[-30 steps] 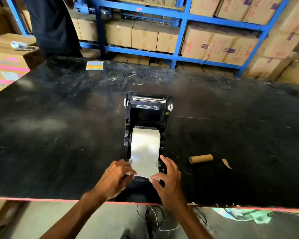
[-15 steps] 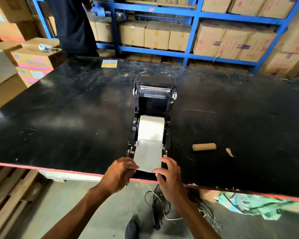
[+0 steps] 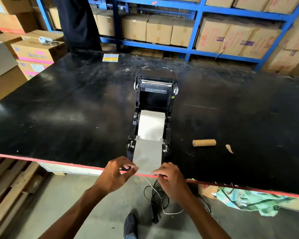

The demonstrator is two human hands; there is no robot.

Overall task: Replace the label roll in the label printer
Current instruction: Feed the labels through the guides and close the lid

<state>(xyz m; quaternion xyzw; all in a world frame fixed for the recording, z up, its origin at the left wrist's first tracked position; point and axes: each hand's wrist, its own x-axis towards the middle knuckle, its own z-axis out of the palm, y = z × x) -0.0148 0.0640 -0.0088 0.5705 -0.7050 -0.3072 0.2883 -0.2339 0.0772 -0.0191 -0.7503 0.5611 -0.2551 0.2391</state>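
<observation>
Partly cut off by the frame, the black table [image 3: 59,109] fills most of the view, with blue shelves [image 3: 193,6] of boxes [image 3: 159,30] behind it. Someone's dark clothing [image 3: 78,23] stands at the far edge, the upper body out of view. Near the table's front edge the printer [image 3: 154,104] sits with its lid open, the roll [image 3: 151,125] seated inside and its strip [image 3: 148,156] drawn past the front. An empty core [image 3: 204,143] lies to the right, well apart. The left hand [image 3: 114,175] and right hand [image 3: 173,180] pinch the strip's near corners; the fingertips blur.
</observation>
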